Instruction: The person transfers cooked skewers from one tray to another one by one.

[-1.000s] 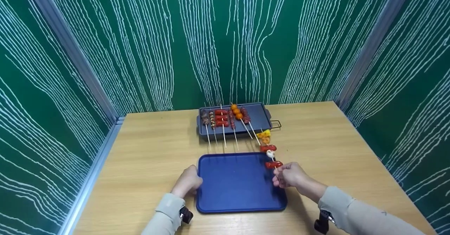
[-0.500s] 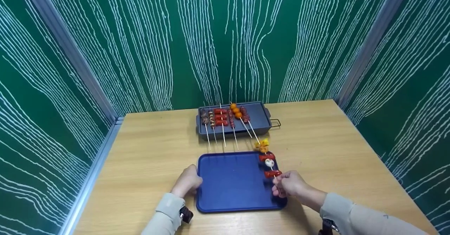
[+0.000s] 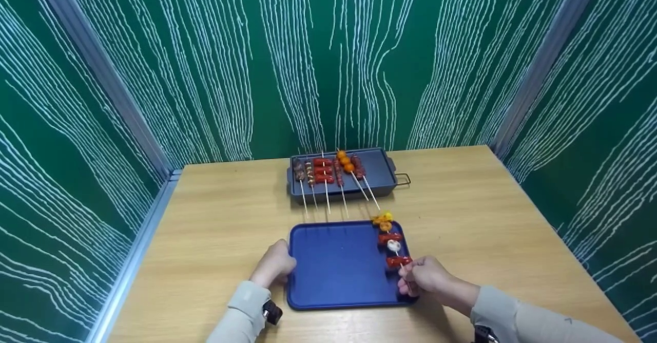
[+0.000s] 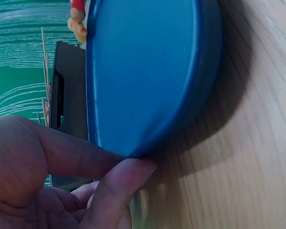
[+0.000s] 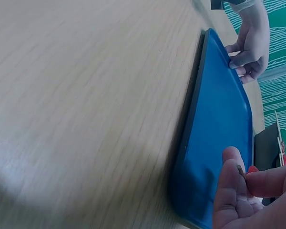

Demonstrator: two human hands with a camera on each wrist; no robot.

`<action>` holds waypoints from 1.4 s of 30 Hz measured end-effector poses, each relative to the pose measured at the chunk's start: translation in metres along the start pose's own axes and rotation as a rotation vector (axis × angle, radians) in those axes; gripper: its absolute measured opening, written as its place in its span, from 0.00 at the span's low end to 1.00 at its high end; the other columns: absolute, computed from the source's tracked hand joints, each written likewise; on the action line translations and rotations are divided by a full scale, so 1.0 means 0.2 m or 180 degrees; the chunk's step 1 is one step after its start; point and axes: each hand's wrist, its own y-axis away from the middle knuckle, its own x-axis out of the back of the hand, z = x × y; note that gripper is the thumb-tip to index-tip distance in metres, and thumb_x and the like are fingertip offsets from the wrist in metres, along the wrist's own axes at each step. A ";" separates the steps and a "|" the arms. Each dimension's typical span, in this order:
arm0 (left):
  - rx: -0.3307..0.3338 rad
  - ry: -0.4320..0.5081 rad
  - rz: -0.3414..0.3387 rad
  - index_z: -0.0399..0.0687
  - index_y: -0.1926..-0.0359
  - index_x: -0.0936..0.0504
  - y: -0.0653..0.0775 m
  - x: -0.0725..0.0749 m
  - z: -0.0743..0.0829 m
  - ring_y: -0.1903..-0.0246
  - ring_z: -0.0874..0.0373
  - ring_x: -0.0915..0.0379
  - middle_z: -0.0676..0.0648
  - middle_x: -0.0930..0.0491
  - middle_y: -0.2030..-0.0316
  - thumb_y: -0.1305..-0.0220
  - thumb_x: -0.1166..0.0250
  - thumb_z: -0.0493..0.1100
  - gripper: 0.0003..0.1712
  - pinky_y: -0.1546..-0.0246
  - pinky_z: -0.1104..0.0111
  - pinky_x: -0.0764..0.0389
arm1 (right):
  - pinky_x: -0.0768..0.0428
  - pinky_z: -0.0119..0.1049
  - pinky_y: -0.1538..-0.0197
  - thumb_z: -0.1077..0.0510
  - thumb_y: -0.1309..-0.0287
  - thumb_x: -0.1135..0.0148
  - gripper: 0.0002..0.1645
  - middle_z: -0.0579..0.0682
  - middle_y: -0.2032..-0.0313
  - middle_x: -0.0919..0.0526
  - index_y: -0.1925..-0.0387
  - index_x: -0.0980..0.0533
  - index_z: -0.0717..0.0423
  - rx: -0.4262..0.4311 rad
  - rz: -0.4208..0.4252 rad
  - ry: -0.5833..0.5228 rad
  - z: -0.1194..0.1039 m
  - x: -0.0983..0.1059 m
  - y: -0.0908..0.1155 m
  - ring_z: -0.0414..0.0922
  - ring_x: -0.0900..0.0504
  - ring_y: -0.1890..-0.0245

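A rectangular blue tray (image 3: 336,268) lies on the wooden table, near its front. Its left rim is pinched between the thumb and fingers of my left hand (image 3: 274,262); the left wrist view shows the thumb (image 4: 131,174) right at the rim. My right hand (image 3: 427,275) pinches the bare stick end of a food skewer (image 3: 393,245) over the tray's right side. Red pieces, a white round piece and orange-yellow pieces are threaded on it, with the yellow tip pointing away over the tray's far rim. In the right wrist view, thumb and fingers close on the stick (image 5: 240,171).
Behind the tray stands a dark grill pan (image 3: 377,166) with a wire handle (image 3: 404,179) on its right. Several skewers lie side by side on it, sticks toward me, including red pieces (image 3: 323,171) and orange balls (image 3: 345,162). Green walls (image 3: 205,76) with white lines enclose the table (image 3: 215,204).
My right hand has drawn the skewer toward me and lower, so most of it now lies over the tray's right side. My left hand stays at the tray's left rim.
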 end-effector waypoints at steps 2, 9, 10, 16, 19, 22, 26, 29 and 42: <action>-0.0008 -0.0011 0.0014 0.37 0.64 0.30 0.00 0.00 0.00 0.86 0.52 0.27 0.40 0.26 0.70 0.46 0.47 0.30 0.07 0.91 0.65 0.24 | 0.19 0.32 0.76 0.73 0.41 0.48 0.08 0.55 0.79 0.17 0.61 0.27 0.76 -0.0038 -0.0027 -0.0046 0.00 0.00 0.00 0.43 0.17 0.80; -0.0031 0.0032 0.0082 0.37 0.64 0.30 0.00 0.00 0.00 0.84 0.51 0.27 0.40 0.26 0.70 0.47 0.46 0.31 0.08 0.90 0.64 0.22 | 0.19 0.32 0.77 0.73 0.43 0.48 0.08 0.55 0.80 0.17 0.63 0.26 0.76 -0.0113 -0.0004 0.0053 0.00 0.00 -0.01 0.43 0.17 0.81; -0.0020 0.0040 0.0091 0.37 0.64 0.30 0.00 -0.01 0.00 0.84 0.51 0.27 0.40 0.26 0.70 0.47 0.46 0.31 0.08 0.89 0.64 0.22 | 0.19 0.33 0.77 0.73 0.43 0.48 0.08 0.55 0.80 0.17 0.63 0.25 0.75 -0.0128 0.0009 0.0092 0.00 0.00 -0.01 0.43 0.17 0.81; 0.0034 -0.0002 0.0139 0.38 0.66 0.29 0.00 -0.01 0.00 0.84 0.51 0.26 0.40 0.26 0.72 0.47 0.47 0.32 0.06 0.89 0.62 0.21 | 0.21 0.33 0.81 0.73 0.45 0.48 0.06 0.55 0.82 0.18 0.69 0.25 0.72 -0.0110 0.0096 0.0484 0.02 -0.01 -0.03 0.45 0.18 0.83; 0.0079 -0.0043 0.0134 0.39 0.68 0.29 0.00 -0.02 0.00 0.86 0.51 0.26 0.41 0.25 0.74 0.46 0.47 0.32 0.03 0.89 0.62 0.21 | 0.25 0.32 0.84 0.72 0.48 0.47 0.06 0.54 0.85 0.20 0.75 0.24 0.69 0.0054 0.0186 0.0874 0.03 -0.02 -0.03 0.45 0.20 0.86; 0.0118 -0.0090 0.0142 0.41 0.71 0.29 -0.01 -0.02 0.00 0.87 0.52 0.26 0.42 0.25 0.76 0.44 0.48 0.32 0.02 0.89 0.63 0.21 | 0.27 0.31 0.87 0.71 0.52 0.46 0.08 0.52 0.88 0.21 0.82 0.23 0.65 0.0226 0.0248 0.1319 0.05 -0.03 -0.04 0.43 0.24 0.89; 0.0138 -0.0118 0.0171 0.42 0.73 0.29 -0.01 -0.02 0.01 0.89 0.52 0.26 0.42 0.26 0.78 0.44 0.48 0.32 0.03 0.90 0.63 0.22 | 0.25 0.32 0.87 0.69 0.50 0.44 0.13 0.49 0.90 0.23 0.87 0.25 0.60 0.0313 0.0278 0.1699 0.05 -0.03 -0.06 0.41 0.26 0.90; 0.0118 -0.0134 0.0204 0.42 0.74 0.29 -0.02 -0.02 0.01 0.90 0.53 0.26 0.42 0.25 0.78 0.45 0.48 0.32 0.03 0.91 0.64 0.23 | 0.23 0.33 0.86 0.68 0.48 0.44 0.15 0.49 0.90 0.24 0.88 0.27 0.58 0.0304 0.0304 0.1790 0.05 -0.04 -0.07 0.42 0.25 0.90; 0.0152 -0.0064 0.0278 0.40 0.71 0.29 -0.02 -0.03 0.02 0.89 0.52 0.27 0.42 0.26 0.77 0.46 0.49 0.32 0.03 0.93 0.63 0.23 | 0.22 0.32 0.85 0.71 0.51 0.42 0.16 0.51 0.89 0.22 0.89 0.29 0.56 0.0382 0.0427 0.2012 0.05 -0.05 -0.10 0.43 0.22 0.89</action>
